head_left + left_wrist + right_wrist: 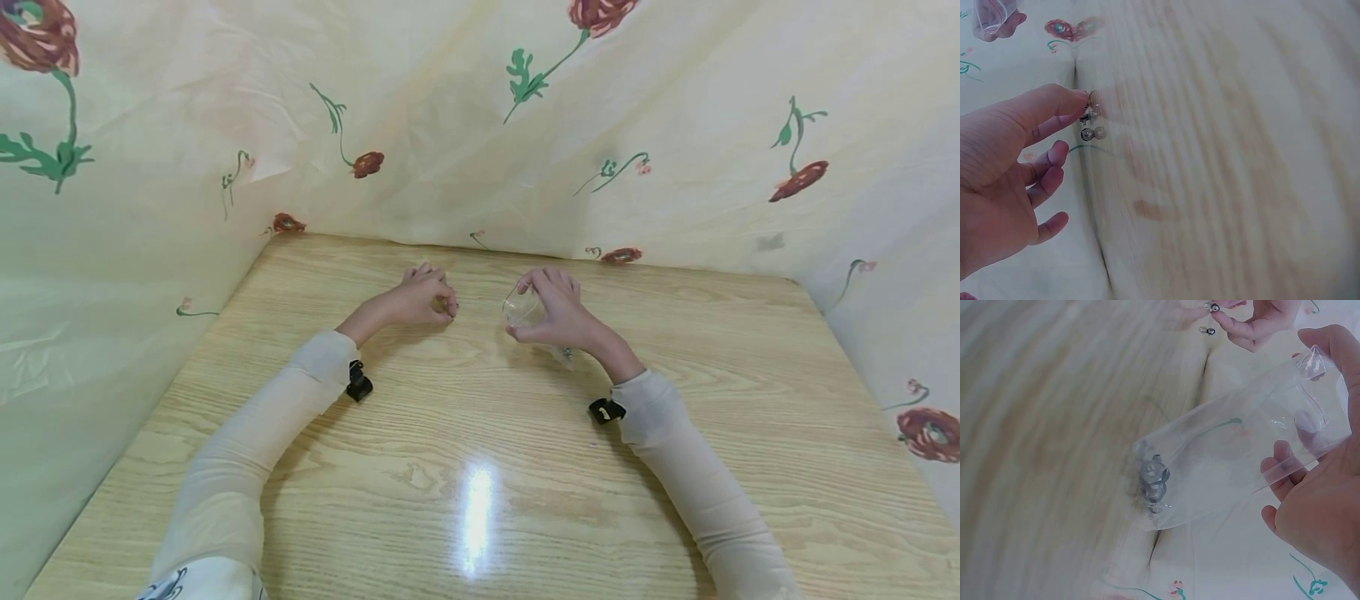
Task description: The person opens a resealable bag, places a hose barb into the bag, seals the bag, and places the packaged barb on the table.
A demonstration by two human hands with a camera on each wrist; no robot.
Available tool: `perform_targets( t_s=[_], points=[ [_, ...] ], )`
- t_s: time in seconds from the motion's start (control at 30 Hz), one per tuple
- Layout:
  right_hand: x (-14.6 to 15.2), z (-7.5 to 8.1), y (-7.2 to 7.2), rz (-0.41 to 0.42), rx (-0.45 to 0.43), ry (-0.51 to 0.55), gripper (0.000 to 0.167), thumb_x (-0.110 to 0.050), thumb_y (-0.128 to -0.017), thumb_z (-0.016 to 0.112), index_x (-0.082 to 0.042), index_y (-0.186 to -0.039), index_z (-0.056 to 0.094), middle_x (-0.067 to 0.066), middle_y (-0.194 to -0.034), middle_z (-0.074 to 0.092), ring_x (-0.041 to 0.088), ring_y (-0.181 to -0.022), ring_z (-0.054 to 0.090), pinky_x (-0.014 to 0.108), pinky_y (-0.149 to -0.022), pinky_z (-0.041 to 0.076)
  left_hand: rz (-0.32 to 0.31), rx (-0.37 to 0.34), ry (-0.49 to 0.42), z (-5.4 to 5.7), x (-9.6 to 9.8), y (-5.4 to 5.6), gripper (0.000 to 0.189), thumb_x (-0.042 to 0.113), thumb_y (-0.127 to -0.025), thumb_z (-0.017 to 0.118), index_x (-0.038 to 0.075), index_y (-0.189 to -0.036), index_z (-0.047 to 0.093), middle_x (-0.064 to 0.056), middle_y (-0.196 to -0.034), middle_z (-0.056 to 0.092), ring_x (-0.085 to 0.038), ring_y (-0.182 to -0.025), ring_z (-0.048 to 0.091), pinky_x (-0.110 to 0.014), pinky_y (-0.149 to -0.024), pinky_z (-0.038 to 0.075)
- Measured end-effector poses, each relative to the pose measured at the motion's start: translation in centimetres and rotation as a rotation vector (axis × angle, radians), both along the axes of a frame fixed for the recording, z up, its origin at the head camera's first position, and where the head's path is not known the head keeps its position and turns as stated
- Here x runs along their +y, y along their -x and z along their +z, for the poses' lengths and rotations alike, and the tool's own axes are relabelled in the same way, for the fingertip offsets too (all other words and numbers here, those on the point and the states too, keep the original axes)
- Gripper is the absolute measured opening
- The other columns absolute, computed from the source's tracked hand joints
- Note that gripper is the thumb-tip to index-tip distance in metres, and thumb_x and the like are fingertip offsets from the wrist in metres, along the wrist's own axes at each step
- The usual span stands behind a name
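Note:
My left hand (420, 298) is over the far middle of the table, its thumb and forefinger pinching a small shiny metal piece (1089, 99) at the tabletop. Close by on the wood stands another round metal piece (1087, 134), mirrored in the glossy surface. To the right, my right hand (561, 310) grips a clear plastic bag (1229, 434) near its mouth, which the thumb and fingers spread apart. Several shiny round metal pieces (1154, 478) lie gathered at the bag's lower end. Their exact kind cannot be made out.
The glossy wood-patterned table (420, 433) carries a bright light reflection near the front. A flowered cloth (450, 125) hangs behind it and at both sides. Black wrist mounts (607, 410) sit on both sleeves.

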State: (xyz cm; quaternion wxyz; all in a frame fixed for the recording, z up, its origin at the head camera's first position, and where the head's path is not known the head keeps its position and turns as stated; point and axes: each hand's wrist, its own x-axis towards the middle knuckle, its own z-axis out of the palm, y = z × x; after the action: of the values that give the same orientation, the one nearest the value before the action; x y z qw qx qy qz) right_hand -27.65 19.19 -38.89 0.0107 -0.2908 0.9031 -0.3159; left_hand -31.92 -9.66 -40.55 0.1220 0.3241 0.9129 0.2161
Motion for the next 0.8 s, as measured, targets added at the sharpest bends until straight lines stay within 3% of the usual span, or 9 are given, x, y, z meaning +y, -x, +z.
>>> perform_targets(
  t_s=[0.8],
  points=[
    [-0.14, -0.19, 0.0, -0.003, 0.006, -0.001, 0.058, -0.028, -0.079, 0.082, -0.002, -0.12, 0.05, 0.016, -0.121, 0.047, 0.033, -0.12, 0.035, 0.06, -0.108, 0.013, -0.017, 0.006, 0.028, 0.05, 0.14, -0.16, 0.006, 0.019, -0.093, 0.074, 0.018, -0.088, 0.071, -0.004, -0.103, 0.054, -0.025, -0.102, 0.033, -0.047, -0.093, 0.019]
  ],
)
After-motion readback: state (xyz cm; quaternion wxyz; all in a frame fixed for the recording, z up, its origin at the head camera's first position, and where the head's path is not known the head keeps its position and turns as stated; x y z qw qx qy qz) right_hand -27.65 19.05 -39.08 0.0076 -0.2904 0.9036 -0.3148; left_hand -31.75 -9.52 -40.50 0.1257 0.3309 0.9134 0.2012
